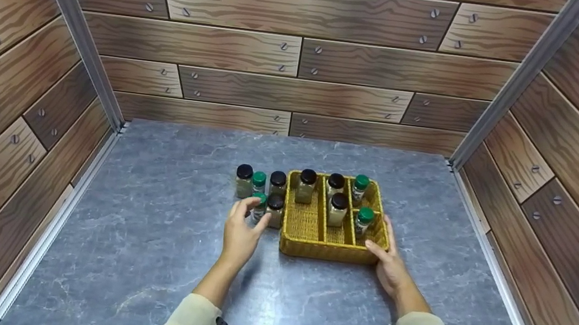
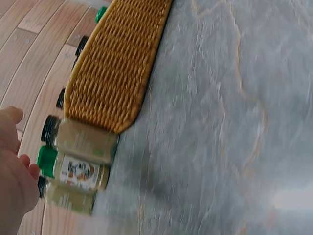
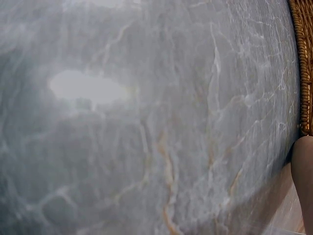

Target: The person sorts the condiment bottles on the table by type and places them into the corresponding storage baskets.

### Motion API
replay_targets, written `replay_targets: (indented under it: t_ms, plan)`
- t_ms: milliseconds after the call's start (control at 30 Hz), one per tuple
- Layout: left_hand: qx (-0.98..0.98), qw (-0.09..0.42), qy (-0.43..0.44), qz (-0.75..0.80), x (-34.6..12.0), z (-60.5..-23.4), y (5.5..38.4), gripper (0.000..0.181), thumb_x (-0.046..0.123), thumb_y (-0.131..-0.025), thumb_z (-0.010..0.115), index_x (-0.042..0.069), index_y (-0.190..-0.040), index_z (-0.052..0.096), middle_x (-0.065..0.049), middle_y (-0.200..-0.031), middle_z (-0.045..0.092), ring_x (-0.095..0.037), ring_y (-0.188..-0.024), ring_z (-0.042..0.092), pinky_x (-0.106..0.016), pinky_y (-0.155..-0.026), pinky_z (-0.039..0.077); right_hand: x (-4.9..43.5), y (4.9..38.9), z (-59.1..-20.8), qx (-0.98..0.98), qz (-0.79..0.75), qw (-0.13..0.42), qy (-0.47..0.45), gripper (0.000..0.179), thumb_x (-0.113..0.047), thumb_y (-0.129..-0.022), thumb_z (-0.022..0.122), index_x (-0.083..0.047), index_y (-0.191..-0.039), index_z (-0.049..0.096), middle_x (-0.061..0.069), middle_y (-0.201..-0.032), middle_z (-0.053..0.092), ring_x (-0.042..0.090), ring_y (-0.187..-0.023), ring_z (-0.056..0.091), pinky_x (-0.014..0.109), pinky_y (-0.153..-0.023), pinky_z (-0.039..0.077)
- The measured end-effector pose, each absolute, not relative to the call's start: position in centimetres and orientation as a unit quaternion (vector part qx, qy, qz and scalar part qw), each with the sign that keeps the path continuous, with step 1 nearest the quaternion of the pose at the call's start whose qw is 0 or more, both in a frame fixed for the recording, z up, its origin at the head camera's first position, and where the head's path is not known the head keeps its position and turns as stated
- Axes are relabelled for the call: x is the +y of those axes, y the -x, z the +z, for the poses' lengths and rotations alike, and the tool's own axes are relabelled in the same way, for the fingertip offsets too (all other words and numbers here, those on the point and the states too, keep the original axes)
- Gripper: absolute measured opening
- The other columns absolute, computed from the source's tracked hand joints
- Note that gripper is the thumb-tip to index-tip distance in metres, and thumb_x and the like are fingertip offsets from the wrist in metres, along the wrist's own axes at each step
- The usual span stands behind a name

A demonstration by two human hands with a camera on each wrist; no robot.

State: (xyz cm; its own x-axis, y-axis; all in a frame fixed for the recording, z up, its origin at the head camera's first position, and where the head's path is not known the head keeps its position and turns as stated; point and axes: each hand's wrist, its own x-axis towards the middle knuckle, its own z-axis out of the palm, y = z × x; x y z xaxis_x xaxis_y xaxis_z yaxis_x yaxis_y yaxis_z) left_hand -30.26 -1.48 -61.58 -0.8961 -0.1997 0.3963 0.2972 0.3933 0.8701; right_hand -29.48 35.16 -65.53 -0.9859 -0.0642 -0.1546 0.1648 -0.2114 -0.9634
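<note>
My left hand [image 1: 241, 233] reaches over the front of a group of spice jars, thumb and fingers parted around a green-capped jar [image 2: 78, 171]. In the left wrist view its fingertips [image 2: 30, 165] are close beside that green cap. A black-capped jar [image 2: 85, 140] stands on one side of it, next to the basket, and another black-capped jar [image 2: 71, 197] on the other. My right hand [image 1: 392, 267] grips the front right corner of a woven basket [image 1: 331, 252], thumb over the rim and fingers along the outer side. In the right wrist view only part of that hand shows.
The basket has compartments holding black-capped jars [image 1: 306, 186] at left and middle, and a green-capped jar [image 1: 363, 221] in each right one. Behind the front jars stand a black-capped jar [image 1: 243, 182] and others. Wood-patterned walls [image 1: 299, 57] enclose the grey marbled table [image 1: 159, 256].
</note>
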Motion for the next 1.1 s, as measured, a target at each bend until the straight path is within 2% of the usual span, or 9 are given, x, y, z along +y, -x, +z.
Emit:
replay_targets:
  t_ms: [200,367,500,667,867,933,1100]
  plan:
    - [-0.804,0.219,0.021,-0.553,-3.1,-61.7,31.1,0.04,0.013,-0.094,0.085,0.006,-0.129,0.069,-0.017,-0.126,0.07,-0.04,-0.122,0.068,-0.053,-0.109,0.058,35.1,29.6,-65.7,0.626,-0.776,0.074,-0.041,0.095,-0.003,-0.108,0.055,-0.038,-0.175,-0.002,0.005,-0.185,-0.009,0.033,-0.172,-0.003,0.051,-0.14,-0.004]
    - [-0.811,0.196,0.034,-0.55,-4.5,-61.8,32.4,0.042,0.012,-0.094,0.085,0.006,-0.132,0.069,-0.017,-0.128,0.07,-0.036,-0.124,0.068,-0.051,-0.107,0.06,35.1,29.6,-65.8,0.625,-0.776,0.073,-0.044,0.096,-0.003,-0.107,0.056,-0.04,-0.174,-0.001,0.006,-0.185,-0.008,0.034,-0.172,-0.001,0.051,-0.141,-0.003]
    - [-0.821,0.155,0.062,-0.546,-5.4,-61.8,33.7,0.048,0.014,-0.096,0.084,0.006,-0.139,0.066,-0.018,-0.132,0.069,-0.035,-0.125,0.068,-0.052,-0.107,0.06,35.1,29.6,-65.7,0.624,-0.777,0.073,-0.044,0.095,-0.003,-0.107,0.056,-0.039,-0.175,-0.002,0.007,-0.185,-0.009,0.036,-0.172,-0.001,0.052,-0.14,-0.003]
    - [-0.832,0.092,0.097,-0.538,-6.5,-61.4,35.0,0.054,0.016,-0.098,0.082,0.005,-0.147,0.062,-0.022,-0.14,0.065,-0.04,-0.128,0.065,-0.056,-0.109,0.059,35.1,29.6,-65.7,0.624,-0.777,0.073,-0.041,0.096,-0.003,-0.107,0.056,-0.038,-0.175,-0.002,0.008,-0.185,-0.009,0.037,-0.172,-0.001,0.053,-0.14,-0.003]
    - [-0.857,0.014,0.137,-0.497,-7.3,-60.7,36.0,0.055,0.019,-0.1,0.08,0.009,-0.151,0.06,-0.02,-0.152,0.059,-0.042,-0.135,0.062,-0.06,-0.111,0.057,35.1,29.4,-65.7,0.624,-0.777,0.074,-0.046,0.096,-0.003,-0.107,0.057,-0.041,-0.174,0.0,0.007,-0.185,-0.009,0.038,-0.172,0.0,0.054,-0.14,-0.002]
    - [-0.863,-0.002,0.151,-0.483,-7.4,-60.5,36.4,0.055,0.018,-0.1,0.08,0.009,-0.15,0.06,-0.021,-0.151,0.059,-0.042,-0.135,0.063,-0.059,-0.112,0.057,35.2,29.3,-65.7,0.624,-0.777,0.074,-0.049,0.096,-0.003,-0.107,0.057,-0.042,-0.174,0.0,0.007,-0.185,-0.008,0.038,-0.172,0.001,0.055,-0.14,-0.001]
    - [-0.867,-0.023,0.174,-0.467,-7.4,-60.2,37.4,0.046,0.012,-0.1,0.079,0.003,-0.142,0.063,-0.022,-0.139,0.07,-0.042,-0.128,0.069,-0.056,-0.111,0.058,35.2,29.4,-65.6,0.625,-0.776,0.077,-0.042,0.095,-0.002,-0.108,0.055,-0.04,-0.174,-0.002,0.006,-0.185,-0.009,0.036,-0.172,-0.001,0.054,-0.14,-0.001]
